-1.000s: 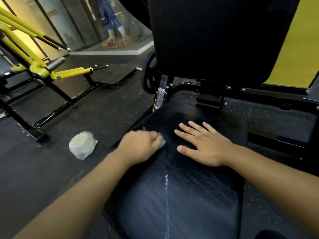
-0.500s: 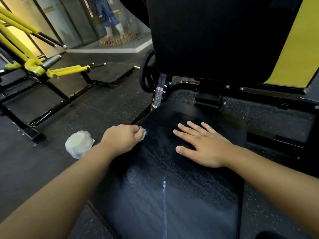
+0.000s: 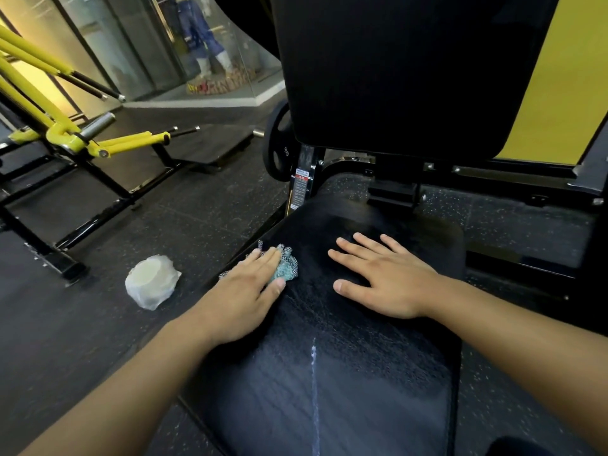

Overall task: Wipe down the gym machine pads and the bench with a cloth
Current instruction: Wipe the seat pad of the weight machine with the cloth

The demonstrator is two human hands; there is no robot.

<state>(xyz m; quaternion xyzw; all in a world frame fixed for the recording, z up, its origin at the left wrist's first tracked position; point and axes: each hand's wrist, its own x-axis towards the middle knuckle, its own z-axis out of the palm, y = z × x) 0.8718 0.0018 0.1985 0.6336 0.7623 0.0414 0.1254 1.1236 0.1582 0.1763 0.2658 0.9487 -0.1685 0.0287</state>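
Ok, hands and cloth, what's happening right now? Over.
Left hand flat, pressing the cloth onto the seat pad. Right hand flat on the pad, bracing. Nothing in the way on the pad. White bundle sits on the floor, apart.

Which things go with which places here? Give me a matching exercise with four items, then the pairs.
Things:
1. cloth
2. right hand
3. white bundle
4. weight plate

Places:
A. on the floor, left of the seat pad
B. flat on the seat pad, holding nothing
C. under the left hand
D. upright, beside the back pad

Pairs: 1-C, 2-B, 3-A, 4-D
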